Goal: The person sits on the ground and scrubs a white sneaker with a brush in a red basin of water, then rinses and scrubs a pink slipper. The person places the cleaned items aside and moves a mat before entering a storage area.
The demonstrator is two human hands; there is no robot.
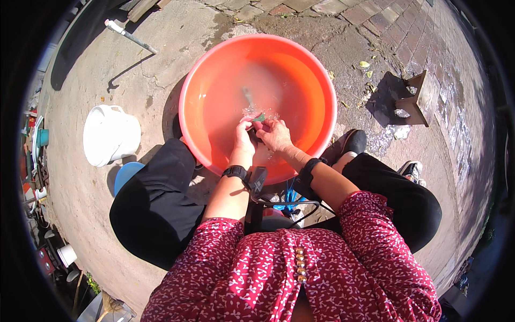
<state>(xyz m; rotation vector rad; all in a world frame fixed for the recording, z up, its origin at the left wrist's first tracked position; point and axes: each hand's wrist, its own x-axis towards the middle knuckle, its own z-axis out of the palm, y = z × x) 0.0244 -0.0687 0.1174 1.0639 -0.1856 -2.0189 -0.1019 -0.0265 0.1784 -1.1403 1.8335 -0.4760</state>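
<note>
A large orange plastic basin (pixel 257 37) of cloudy water is in front of me. Over its near half, my left hand (pixel 243 139) and my right hand (pixel 277 136) meet with curled fingers. A small green piece (pixel 259 118) sticks out between my fingertips; whether it is cloth or a scouring pad is unclear. Something dark below it, between my palms, is mostly hidden by my fingers. Bubbles and splashes ring the fingertips at the water's surface. Just beyond them, a pale, blurred elongated object (pixel 247 96) shows in the water.
On the left stand a white plastic bucket (pixel 112 135) and a blue basin (pixel 125 175), partly behind my knee. A pipe (pixel 130 37) rises from the concrete. To the right, a small wooden stool (pixel 418 98) lies on its side near wet brick paving (pixel 450 116).
</note>
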